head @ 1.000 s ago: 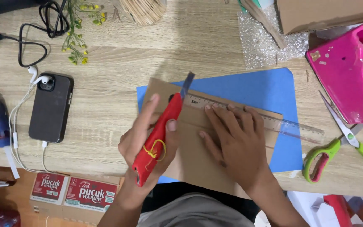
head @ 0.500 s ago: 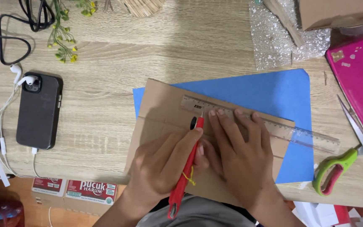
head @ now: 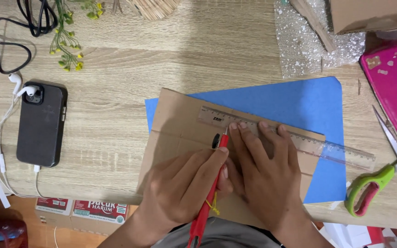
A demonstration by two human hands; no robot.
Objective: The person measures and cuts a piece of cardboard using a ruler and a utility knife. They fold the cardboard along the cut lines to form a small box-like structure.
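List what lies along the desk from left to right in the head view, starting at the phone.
Black phone → left hand holding the red cutter → right hand pressing the clear ruler on the cardboard sheet → green-handled scissors → pink case.

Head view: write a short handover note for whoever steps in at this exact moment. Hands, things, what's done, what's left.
Left hand: grips the red cutter, tip at the ruler's near edge.
Right hand: pressed flat on the clear ruler, fingertips along its edge.
Ruler lies slanted across the cardboard piece, which sits on a blue sheet on the wooden table.
Green-handled scissors lie at the right, a phone at the left.
Done: ruler placed, cutter set against it.
Left: any cut line is hidden by the hands; cardboard looks whole.
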